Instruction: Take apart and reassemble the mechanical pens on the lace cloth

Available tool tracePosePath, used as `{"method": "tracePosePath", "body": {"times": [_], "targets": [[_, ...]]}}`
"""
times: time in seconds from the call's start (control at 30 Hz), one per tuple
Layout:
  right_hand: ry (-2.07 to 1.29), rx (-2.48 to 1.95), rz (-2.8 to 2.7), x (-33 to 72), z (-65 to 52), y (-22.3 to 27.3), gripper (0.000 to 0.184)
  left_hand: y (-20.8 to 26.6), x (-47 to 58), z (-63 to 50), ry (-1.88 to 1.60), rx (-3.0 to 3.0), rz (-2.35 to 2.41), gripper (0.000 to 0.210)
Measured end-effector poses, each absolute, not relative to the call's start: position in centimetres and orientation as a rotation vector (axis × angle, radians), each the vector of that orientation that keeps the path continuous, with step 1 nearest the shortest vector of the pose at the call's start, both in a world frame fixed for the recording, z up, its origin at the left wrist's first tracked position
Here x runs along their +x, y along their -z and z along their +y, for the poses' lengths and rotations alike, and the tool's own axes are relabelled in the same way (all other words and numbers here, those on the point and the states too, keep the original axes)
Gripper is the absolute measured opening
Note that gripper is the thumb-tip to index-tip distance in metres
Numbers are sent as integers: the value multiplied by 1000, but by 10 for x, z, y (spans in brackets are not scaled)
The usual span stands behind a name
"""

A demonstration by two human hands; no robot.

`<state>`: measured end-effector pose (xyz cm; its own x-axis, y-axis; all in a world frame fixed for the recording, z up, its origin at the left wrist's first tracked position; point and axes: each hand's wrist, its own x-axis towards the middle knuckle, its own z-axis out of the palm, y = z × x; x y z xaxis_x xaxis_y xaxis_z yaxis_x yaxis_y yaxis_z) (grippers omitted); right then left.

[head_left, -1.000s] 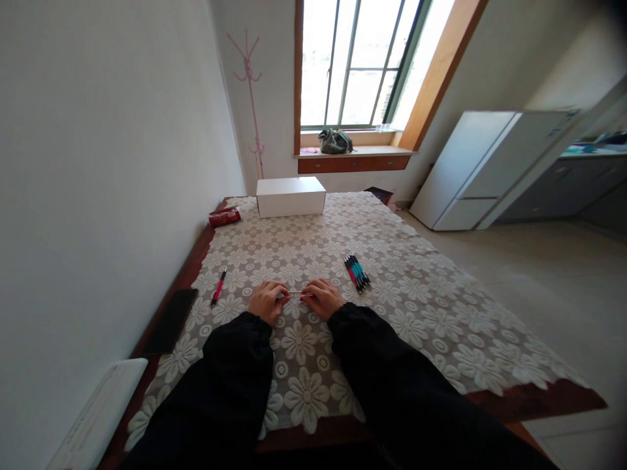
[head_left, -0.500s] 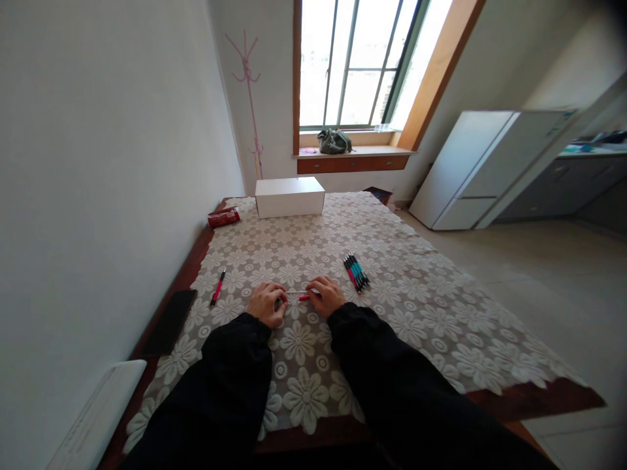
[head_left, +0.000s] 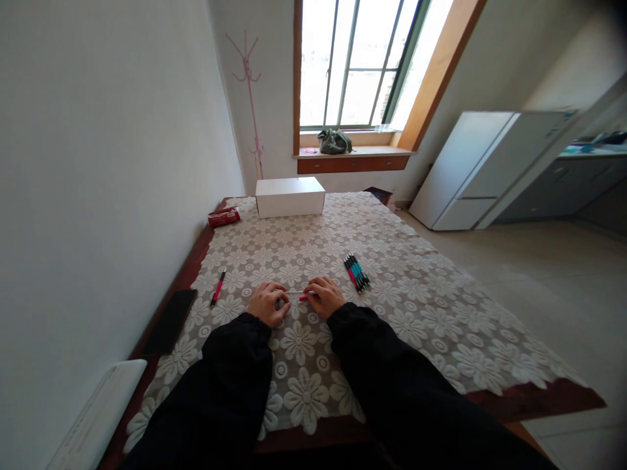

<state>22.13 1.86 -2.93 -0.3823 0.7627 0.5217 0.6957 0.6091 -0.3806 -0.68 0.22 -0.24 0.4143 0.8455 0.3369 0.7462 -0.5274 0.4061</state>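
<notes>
In the head view my left hand (head_left: 268, 304) rests on the flowered tablecloth with thumb and fingers curled into a pinch; what lies between the fingertips is too small to make out. Close to its right, my right hand (head_left: 326, 297) is closed on a small red pen part (head_left: 303, 298), whose end sticks out from the fingers. A thin pale rod (head_left: 295, 292) spans the gap between both hands. Its ends are hidden by the fingers. To the right lies a row of several pens (head_left: 356, 273), red and teal with black. A single red and black pen (head_left: 218, 287) lies left of my left hand.
A white box (head_left: 290, 198) stands at the table's far end, beside a dark red packet (head_left: 224, 217). A black flat slab (head_left: 170, 322) lies at the left edge. The lace tablecloth (head_left: 306, 398) covers the table; a wall runs along the left.
My right hand has shifted slightly left, and less of the red part shows. The left fingertips have edged a little to the right. The other things have stayed put.
</notes>
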Motion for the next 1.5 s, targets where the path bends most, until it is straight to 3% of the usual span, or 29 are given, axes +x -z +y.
{"method": "tracePosePath", "body": {"times": [1.5], "targets": [[-158, -1038, -2275, 219, 15, 28, 5, -2, -6, 1, -789, 2477, 1376, 11]]}}
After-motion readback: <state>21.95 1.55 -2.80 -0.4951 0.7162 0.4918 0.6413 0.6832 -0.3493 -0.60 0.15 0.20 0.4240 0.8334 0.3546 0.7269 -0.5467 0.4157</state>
